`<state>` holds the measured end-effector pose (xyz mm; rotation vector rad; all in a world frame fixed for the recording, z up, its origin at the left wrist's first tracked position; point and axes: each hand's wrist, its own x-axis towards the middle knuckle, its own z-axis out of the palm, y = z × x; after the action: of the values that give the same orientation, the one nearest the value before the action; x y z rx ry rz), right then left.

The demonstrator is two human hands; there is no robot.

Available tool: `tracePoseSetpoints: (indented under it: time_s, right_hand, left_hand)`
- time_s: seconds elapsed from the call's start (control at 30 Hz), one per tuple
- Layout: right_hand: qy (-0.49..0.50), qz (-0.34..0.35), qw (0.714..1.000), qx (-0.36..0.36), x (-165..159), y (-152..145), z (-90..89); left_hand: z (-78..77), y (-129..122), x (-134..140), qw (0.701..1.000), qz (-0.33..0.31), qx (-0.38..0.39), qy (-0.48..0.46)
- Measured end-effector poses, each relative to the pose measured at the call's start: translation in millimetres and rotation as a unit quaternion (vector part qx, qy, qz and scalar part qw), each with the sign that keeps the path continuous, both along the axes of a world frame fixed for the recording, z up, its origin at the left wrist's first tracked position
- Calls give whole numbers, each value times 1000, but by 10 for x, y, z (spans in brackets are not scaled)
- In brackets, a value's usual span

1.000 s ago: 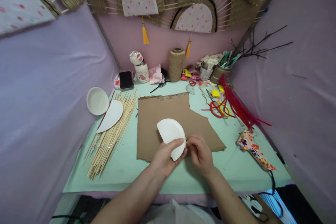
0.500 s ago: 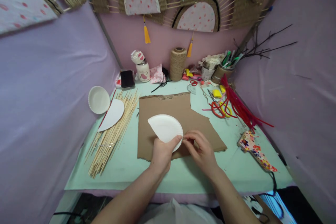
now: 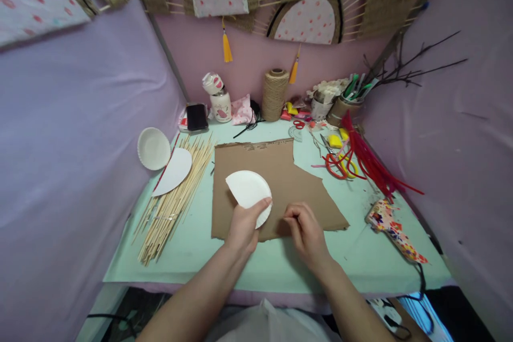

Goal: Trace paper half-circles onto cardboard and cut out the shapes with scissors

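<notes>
A white half-round piece of a paper plate (image 3: 247, 188) is gripped along its lower right edge by my left hand (image 3: 243, 224), thumb on top. To the right, apart from the plate, my right hand (image 3: 303, 230) has its thumb and fingers pinched together; whatever may be between the fingertips is too small to make out. Both hands are above a brown cardboard sheet (image 3: 272, 163) lying on the table.
Bamboo sticks (image 3: 176, 208) lie at the left with a white half-circle (image 3: 176, 171) on them, beside a white paper bowl (image 3: 154, 148). Scissors (image 3: 335, 165), red pipe cleaners (image 3: 372, 165) and a flowered glue gun (image 3: 396, 230) are at the right. Behind stands a twine spool (image 3: 275, 96).
My right hand has come away from the plate's edge, leaving a gap. My left hand has shifted slightly left with the plate. The whole view has moved a little.
</notes>
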<state>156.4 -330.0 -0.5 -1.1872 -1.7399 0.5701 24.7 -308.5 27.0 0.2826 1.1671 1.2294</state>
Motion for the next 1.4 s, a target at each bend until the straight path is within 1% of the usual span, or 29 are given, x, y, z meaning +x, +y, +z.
tracePoseSetpoints:
  time_s: [0.07, 0.13, 0.2, 0.27, 0.37, 0.47, 0.53, 0.6, 0.67, 0.73, 0.83, 0.93, 1.0, 1.13, 1.3, 1.4]
  right_hand:
    - [44, -16, 998, -44, -11, -10, 23]
    - [97, -42, 988, -112, -29, -5, 64]
    - [149, -64, 969, -186, -53, 12, 103]
    - [187, -70, 950, -241, -78, 35, 124]
    - [226, -65, 932, -277, -111, 63, 127]
    - [242, -49, 925, -288, -131, 66, 124]
    - [226, -34, 932, -281, -132, 56, 128]
    - [186, -23, 951, -247, -122, 43, 134]
    - [125, -17, 975, -183, -101, 34, 136]
    - [61, -3, 993, -105, -71, 31, 128]
    - [-14, 24, 1000, -7, -23, 35, 89]
    - [-50, 41, 997, 45, 12, 39, 43]
    - [-55, 49, 996, 53, 32, 38, 24]
    - [-56, 77, 995, 43, 89, 29, 14]
    - [-41, 111, 993, 29, 178, 17, 19]
    - [-32, 121, 992, 24, 210, 9, 44]
  left_hand:
    - [21, 17, -17, 1000, 0, -6, -5]
    - [24, 17, -15, 1000, -7, 5, -13]
    - [8, 7, -1, 999, -10, 16, -27]
    - [-16, -4, 14, 999, -9, 20, -40]
    - [-38, -14, 20, 998, -13, 26, -53]
    - [-30, -24, 11, 998, -18, 42, -52]
    - [-13, -31, 5, 998, -21, 51, -42]
    - [5, -38, 6, 998, -22, 54, -28]
    - [18, -42, 13, 998, -24, 50, -22]
    - [22, -45, 25, 999, -23, 42, -22]
    - [15, -49, 40, 999, -16, 32, -26]
    - [4, -55, 42, 999, -14, 37, -31]
    - [2, -63, 39, 998, -21, 41, -32]
    - [20, -86, 39, 998, -44, 29, -32]
    - [67, -120, 57, 995, -74, -2, -65]
    - [73, -148, 70, 993, -87, -7, -84]
